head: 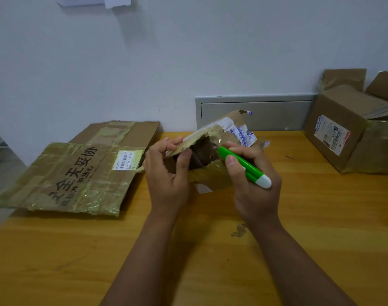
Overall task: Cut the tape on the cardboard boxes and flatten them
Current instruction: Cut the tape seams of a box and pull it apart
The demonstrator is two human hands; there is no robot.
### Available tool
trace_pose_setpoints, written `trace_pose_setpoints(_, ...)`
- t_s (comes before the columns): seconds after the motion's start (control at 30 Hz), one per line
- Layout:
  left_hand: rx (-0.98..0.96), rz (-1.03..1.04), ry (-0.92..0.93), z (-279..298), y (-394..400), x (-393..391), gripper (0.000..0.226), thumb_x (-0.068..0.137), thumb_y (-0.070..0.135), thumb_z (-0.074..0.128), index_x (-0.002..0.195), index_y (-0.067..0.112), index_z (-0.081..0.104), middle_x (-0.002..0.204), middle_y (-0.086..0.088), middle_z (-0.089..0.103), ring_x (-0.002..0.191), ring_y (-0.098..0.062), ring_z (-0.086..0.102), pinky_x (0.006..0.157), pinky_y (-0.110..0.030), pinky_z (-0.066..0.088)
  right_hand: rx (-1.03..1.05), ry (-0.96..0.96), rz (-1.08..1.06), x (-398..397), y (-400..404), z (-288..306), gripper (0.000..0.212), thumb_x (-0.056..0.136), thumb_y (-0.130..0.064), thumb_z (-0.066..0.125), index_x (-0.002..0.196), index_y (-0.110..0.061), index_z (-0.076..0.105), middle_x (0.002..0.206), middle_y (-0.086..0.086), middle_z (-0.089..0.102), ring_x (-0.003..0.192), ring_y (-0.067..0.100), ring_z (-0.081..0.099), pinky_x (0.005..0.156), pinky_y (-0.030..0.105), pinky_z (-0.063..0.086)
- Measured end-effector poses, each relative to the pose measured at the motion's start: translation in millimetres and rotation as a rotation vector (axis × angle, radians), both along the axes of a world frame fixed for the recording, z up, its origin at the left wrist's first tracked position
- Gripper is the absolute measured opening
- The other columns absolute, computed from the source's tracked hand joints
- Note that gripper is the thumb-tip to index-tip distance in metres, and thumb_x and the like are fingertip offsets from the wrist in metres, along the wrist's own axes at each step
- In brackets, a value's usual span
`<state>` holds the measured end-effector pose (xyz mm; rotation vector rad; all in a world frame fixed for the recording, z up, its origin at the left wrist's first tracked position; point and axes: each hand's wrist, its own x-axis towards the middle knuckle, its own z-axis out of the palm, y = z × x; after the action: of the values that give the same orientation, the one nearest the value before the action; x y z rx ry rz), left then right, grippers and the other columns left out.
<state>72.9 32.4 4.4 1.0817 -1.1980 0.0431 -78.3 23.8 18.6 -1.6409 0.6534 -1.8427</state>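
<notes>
Fingers of the left hand (pixel 166 173) curl around the torn flap of a small cardboard box (pixel 213 151), thumb pressed on the inner face, holding it above the middle of the bench (pixel 210 250). Right hand (pixel 252 177) grips a green cutter (pixel 243 167) with a white cap at its near end; its tip points into the box's open side. The box carries a white label with blue print, too blurred to read, and yellowed tape along its edges.

Both forearms reach up from the near edge, wrists angled inward toward each other.

At the far left corner lies a flattened box (pixel 78 171), overhanging the left edge, wrapped in glossy tape and printed with large black Chinese characters; its pale label shows a barcode and the digits "010-010 130". At the far right corner stands an open box (pixel 343 129) with flaps raised, stacked cardboard inside and a shipping label on its side. A grey wall panel (pixel 254 113) sits behind the bench.
</notes>
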Motion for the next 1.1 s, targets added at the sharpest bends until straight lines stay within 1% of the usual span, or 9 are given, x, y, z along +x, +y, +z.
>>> trace_pose_setpoints(0.17, -0.031, 0.072, 0.093, 20.9, -3.3, 1.8, 0.025, 0.092, 0.061, 0.051, 0.092, 0.037, 0.054, 0.094, -0.006, 0.061, 0.091, -0.027, 0.059, 0.079, -0.055, 0.049, 0.038, -0.032, 0.057, 1.9, 1.3, -5.1, 0.015, 0.089, -0.025, 0.058, 0.103, -0.023, 0.064, 0.114, 0.002, 0.067, 0.115, 0.009, 0.063, 0.089, 0.021, 0.051)
trace_pose_setpoints(0.27, 0.012, 0.104, 0.112, 26.7, -12.6, 5.9, 0.027, 0.089, 0.064, 0.055, 0.097, 0.039, 0.049, 0.102, -0.001, 0.057, 0.101, -0.027, 0.054, 0.085, -0.054, 0.048, 0.035, -0.046, 0.046, 0.1, 1.0, -4.3, 0.012, 0.09, -0.025, 0.057, 0.096, -0.022, 0.067, 0.106, -0.009, 0.068, 0.105, 0.008, 0.066, 0.084, 0.021, 0.052)
trace_pose_setpoints(0.4, 0.015, 0.254, 0.11, 19.3, -17.8, -5.5, 0.057, 0.079, 0.063, 0.067, 0.102, 0.02, 0.037, 0.112, 0.0, 0.038, 0.111, -0.021, 0.041, 0.099, -0.029, 0.037, 0.035, -0.014, 0.023, 4.3, 2.9, -6.5, 0.014, 0.09, -0.024, 0.057, 0.099, -0.015, 0.063, 0.093, -0.016, 0.067, 0.087, -0.003, 0.063, 0.072, 0.009, 0.046)
trace_pose_setpoints(0.57, 0.188, 0.169, 0.246, 0.2, -16.9, -14.2, 0.039, 0.087, 0.059, 0.062, 0.082, 0.023, 0.046, 0.09, 0.001, 0.05, 0.081, -0.014, 0.048, 0.071, -0.031, 0.043, 0.084, -0.017, 0.061, 5.0, 0.4, -10.9, 0.011, 0.091, -0.026, 0.058, 0.1, -0.024, 0.063, 0.09, -0.015, 0.067, 0.084, 0.003, 0.064, 0.07, 0.013, 0.048)
trace_pose_setpoints(0.7, 0.234, -0.085, 0.198, -4.8, -8.2, -14.0, 0.031, 0.098, 0.045, 0.045, 0.116, 0.024, 0.058, 0.112, 0.005, 0.064, 0.106, -0.009, 0.061, 0.084, -0.035, 0.054, 0.1, -0.02, 0.069, 4.6, -2.7, -12.2, 0.011, 0.091, -0.028, 0.058, 0.1, -0.024, 0.063, 0.091, -0.019, 0.067, 0.082, 0.003, 0.064, 0.068, 0.014, 0.049)
trace_pose_setpoints(0.77, 0.294, -0.252, 0.116, -6.1, -3.7, -6.6, 0.037, 0.095, 0.026, 0.042, 0.13, 0.028, 0.05, 0.123, 0.007, 0.06, 0.116, -0.008, 0.057, 0.087, -0.027, 0.053, 0.102, -0.014, 0.066, 4.5, -4.2, -13.4, 0.013, 0.09, -0.03, 0.057, 0.101, -0.024, 0.063, 0.093, -0.017, 0.068, 0.086, 0.005, 0.065, 0.07, 0.015, 0.05)
trace_pose_setpoints(0.87, 0.457, -0.27, -0.194, -9.7, -1.4, 9.3, 0.068, 0.08, 0.03, 0.049, 0.146, 0.037, 0.033, 0.141, 0.002, 0.047, 0.131, -0.015, 0.044, 0.101, -0.04, 0.048, 0.092, -0.003, 0.067, 2.0, -7.9, -14.5, 0.015, 0.09, -0.029, 0.057, 0.101, -0.02, 0.063, 0.095, -0.013, 0.068, 0.09, 0.006, 0.065, 0.073, 0.015, 0.05)
trace_pose_setpoints(1.0, 0.621, -0.271, -0.452, 3.7, 7.7, 12.3, 0.092, 0.076, 0.037, 0.06, 0.143, 0.052, -0.001, 0.14, 0.012, 0.027, 0.129, 0.001, 0.02, 0.096, -0.005, 0.023, 0.087, 0.043, 0.047, -1.1, -11.6, -14.5, 0.014, 0.089, -0.031, 0.057, 0.1, -0.025, 0.062, 0.107, -0.009, 0.066, 0.105, 0.004, 0.063, 0.084, 0.015, 0.049)
trace_pose_setpoints(1.1, 0.657, -0.212, -0.634, 11.3, 11.8, 12.7, 0.109, 0.08, 0.037, 0.071, 0.144, 0.045, -0.017, 0.14, 0.012, 0.019, 0.127, 0.0, 0.012, 0.097, -0.014, 0.023, 0.079, 0.101, 0.022, -2.8, -13.1, -13.5, 0.011, 0.088, -0.035, 0.057, 0.098, -0.033, 0.061, 0.111, -0.016, 0.063, 0.112, 0.003, 0.061, 0.09, 0.018, 0.048)
